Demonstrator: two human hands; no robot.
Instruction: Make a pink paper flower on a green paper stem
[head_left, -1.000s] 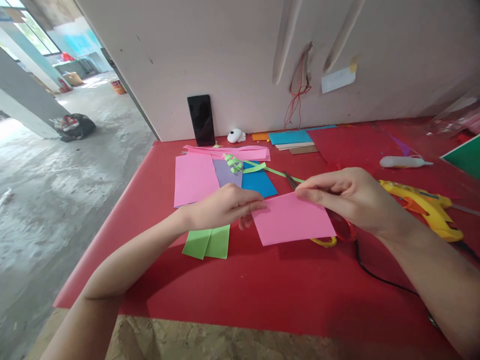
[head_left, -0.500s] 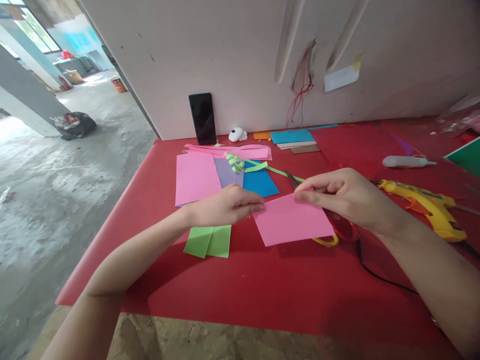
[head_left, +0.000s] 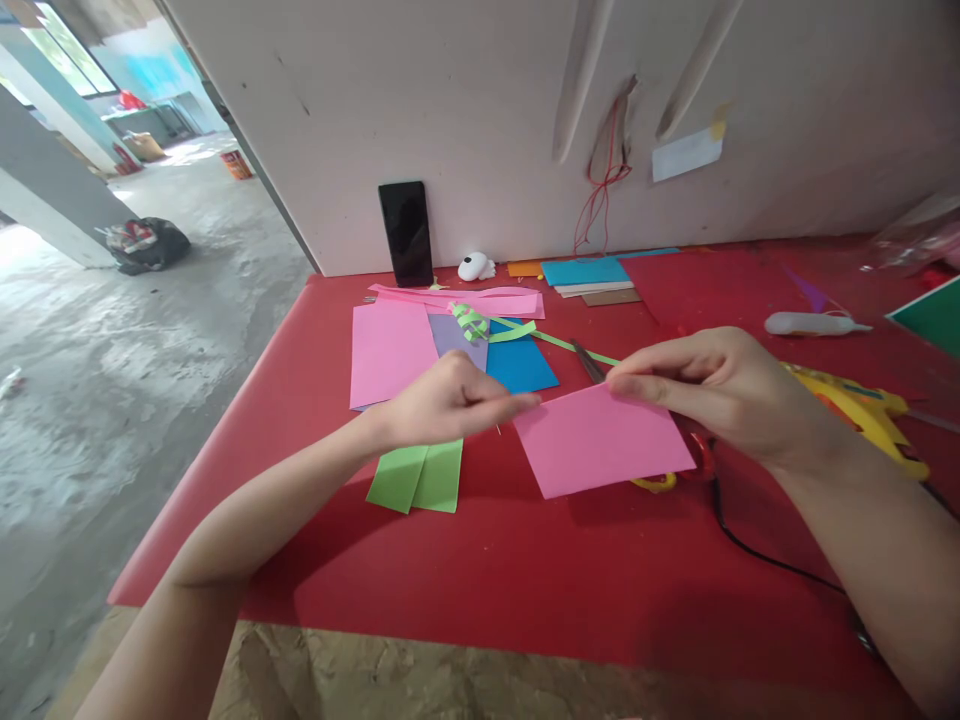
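The pink paper hangs between both hands over the middle of the red table. Its long axis runs left to right, with the right end slightly farther away. The left hand pinches its far left corner with fingers pressed together. The right hand pinches its far edge near the right corner.

The scissors lie partly hidden under its right end, and the yellow glue gun is just beyond to the right. A folded green paper lies near on the left. Nearer than the pink paper, the table is bare up to its near edge.
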